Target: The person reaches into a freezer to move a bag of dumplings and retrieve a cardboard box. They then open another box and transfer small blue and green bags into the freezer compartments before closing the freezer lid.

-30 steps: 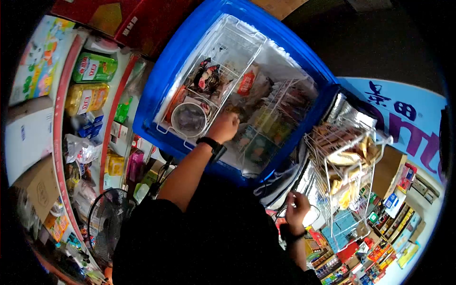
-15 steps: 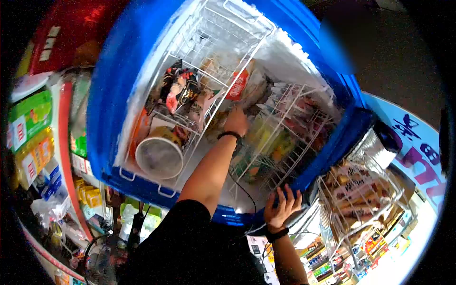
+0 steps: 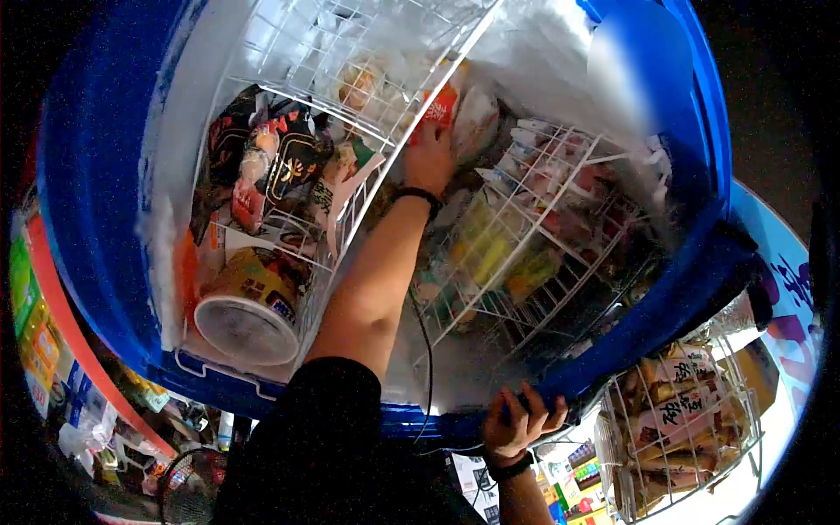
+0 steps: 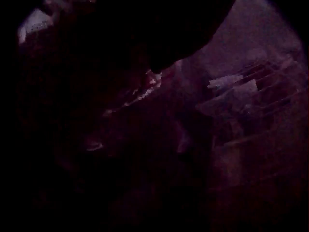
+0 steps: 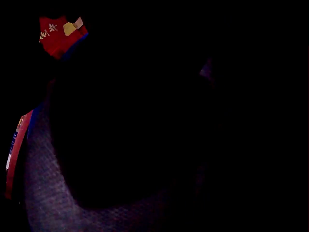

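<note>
In the head view my left hand (image 3: 429,162) reaches deep into a blue chest freezer (image 3: 105,262). Its fingers meet the lower part of a clear bag with a red label (image 3: 440,103); whether they grip it I cannot tell. My right hand (image 3: 522,424) is at the freezer's front edge, fingers apart and loosely bent, holding nothing. Left of my left forearm, a white wire basket (image 3: 337,118) holds black packets (image 3: 296,166) and a tub with a white rim (image 3: 245,328). The left wrist view is very dark, with packages (image 4: 231,82) behind wires.
Another wire divider (image 3: 547,214) with yellow and pink packages stands right of my left forearm. A black cord (image 3: 426,341) hangs over the front edge. Outside, a wire basket of wrapped packs (image 3: 682,411) stands at right, and a fan (image 3: 188,486) at lower left. Frost coats the inner walls.
The head view has come closer over the freezer. My left hand has moved farther in, up to the red-labelled bag. My right hand has come from beside the freezer to its front edge.
</note>
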Motion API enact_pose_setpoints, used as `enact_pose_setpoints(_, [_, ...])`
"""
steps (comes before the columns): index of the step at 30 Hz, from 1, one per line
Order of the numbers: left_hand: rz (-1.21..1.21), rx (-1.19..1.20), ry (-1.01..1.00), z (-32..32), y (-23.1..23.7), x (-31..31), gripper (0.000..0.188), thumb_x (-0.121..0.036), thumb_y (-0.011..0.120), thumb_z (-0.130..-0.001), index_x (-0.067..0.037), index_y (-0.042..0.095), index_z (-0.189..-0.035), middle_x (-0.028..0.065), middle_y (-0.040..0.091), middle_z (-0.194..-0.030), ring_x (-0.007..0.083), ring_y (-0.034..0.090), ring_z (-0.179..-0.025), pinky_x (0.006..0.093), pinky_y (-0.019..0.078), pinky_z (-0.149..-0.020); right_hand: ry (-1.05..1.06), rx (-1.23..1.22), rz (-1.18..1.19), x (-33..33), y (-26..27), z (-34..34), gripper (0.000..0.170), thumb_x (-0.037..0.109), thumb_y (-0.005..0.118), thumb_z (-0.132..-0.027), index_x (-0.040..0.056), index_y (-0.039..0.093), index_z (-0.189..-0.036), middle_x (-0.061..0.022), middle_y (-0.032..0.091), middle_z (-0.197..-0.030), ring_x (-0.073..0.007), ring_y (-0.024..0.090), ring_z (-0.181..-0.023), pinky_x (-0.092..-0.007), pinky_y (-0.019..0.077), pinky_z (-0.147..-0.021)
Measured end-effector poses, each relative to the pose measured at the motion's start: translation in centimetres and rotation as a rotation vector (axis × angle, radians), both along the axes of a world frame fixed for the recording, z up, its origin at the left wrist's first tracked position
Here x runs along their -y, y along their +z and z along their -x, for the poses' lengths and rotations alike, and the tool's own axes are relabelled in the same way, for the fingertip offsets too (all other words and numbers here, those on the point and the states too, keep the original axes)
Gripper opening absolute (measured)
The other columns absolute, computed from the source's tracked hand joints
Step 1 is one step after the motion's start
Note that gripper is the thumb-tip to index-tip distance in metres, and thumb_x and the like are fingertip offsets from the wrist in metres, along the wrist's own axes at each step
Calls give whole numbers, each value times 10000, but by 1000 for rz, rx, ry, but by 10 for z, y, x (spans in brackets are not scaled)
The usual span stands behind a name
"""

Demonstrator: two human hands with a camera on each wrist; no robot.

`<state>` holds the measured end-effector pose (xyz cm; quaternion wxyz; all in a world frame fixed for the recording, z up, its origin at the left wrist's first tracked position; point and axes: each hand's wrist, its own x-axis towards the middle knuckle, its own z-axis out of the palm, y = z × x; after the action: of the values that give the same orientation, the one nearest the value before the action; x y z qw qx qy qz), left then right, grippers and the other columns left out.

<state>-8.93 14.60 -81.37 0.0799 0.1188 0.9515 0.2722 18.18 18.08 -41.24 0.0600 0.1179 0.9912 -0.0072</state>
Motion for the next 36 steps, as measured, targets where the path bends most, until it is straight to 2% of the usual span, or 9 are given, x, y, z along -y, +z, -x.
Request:
enact_pose_setpoints(5, [-5,21,-51,-30,-5,25,358,-189,688,-888,-127,668,-1240,165,606,-1223,359,697,-927,487,584,-799,32,9,-32,-1,1,2,74,157,739,-902,176,708,-967,-65,657,-1203,-399,367,-1397,-599,234,-1165])
enact_pose_setpoints(8, [-42,785,-166,-40,10,50,451,-280,574,-974,-51,587,-1363,237,550,-1437,424,580,-1261,583,458,-1065,118,45,-51,-3,3,13,66,199,742,-909,175,702,-957,-63,656,-1193,-400,362,-1398,-606,235,-1166])
enact_pose_setpoints(12, [32,290,-505,-101,-50,58,572,-253,561,-956,-2,501,-1466,257,512,-1501,409,466,-1403,534,302,-1222,167,42,-51,-1,6,24,67,147,723,-872,156,670,-912,-85,664,-1133,-371,444,-1317,-622,246,-1160])
enact_pose_setpoints(14, [31,272,-533,-126,-81,51,619,-244,551,-951,17,459,-1505,257,484,-1534,398,420,-1448,513,222,-1273,165,46,-65,0,3,22,68,119,699,-858,148,649,-892,-98,665,-1089,-346,493,-1263,-633,249,-1158])
enact_pose_setpoints(15, [181,329,-529,-128,-88,40,438,-158,506,-977,-20,591,-1384,174,617,-1389,341,562,-1301,505,399,-1157,158,48,-76,0,1,20,66,109,683,-855,145,637,-886,-104,663,-1065,-330,515,-1235,-640,247,-1158])
enact_pose_setpoints(16, [142,115,-390,-137,-90,40,471,-163,515,-977,-4,551,-1418,163,600,-1408,335,549,-1316,504,395,-1160,117,50,-89,-1,1,11,63,101,667,-857,142,628,-884,-106,659,-1041,-316,539,-1202,-647,243,-1160])
enact_pose_setpoints(20, [-48,239,80,-175,-83,50,492,-374,588,-986,-141,573,-1419,163,660,-1255,351,606,-1236,571,477,-1021,165,102,-69,-2,1,10,70,98,647,-869,143,609,-906,-113,630,-1009,-304,594,-1088,-661,249,-1160])
enact_pose_setpoints(24, [-292,701,338,-209,-95,53,523,-377,617,-965,-132,574,-1424,183,644,-1303,377,595,-1254,562,458,-1058,126,68,-95,6,-3,16,45,116,631,-904,153,622,-928,-120,613,-1103,-374,476,-1280,-688,225,-1165])
enact_pose_setpoints(36, [-280,860,482,-226,-122,88,587,-381,677,-927,-109,567,-1435,188,610,-1370,378,564,-1301,537,450,-1090,109,102,-115,-2,1,1,43,97,608,-885,117,623,-920,-168,607,-1148,-379,471,-1285,-711,210,-1158])
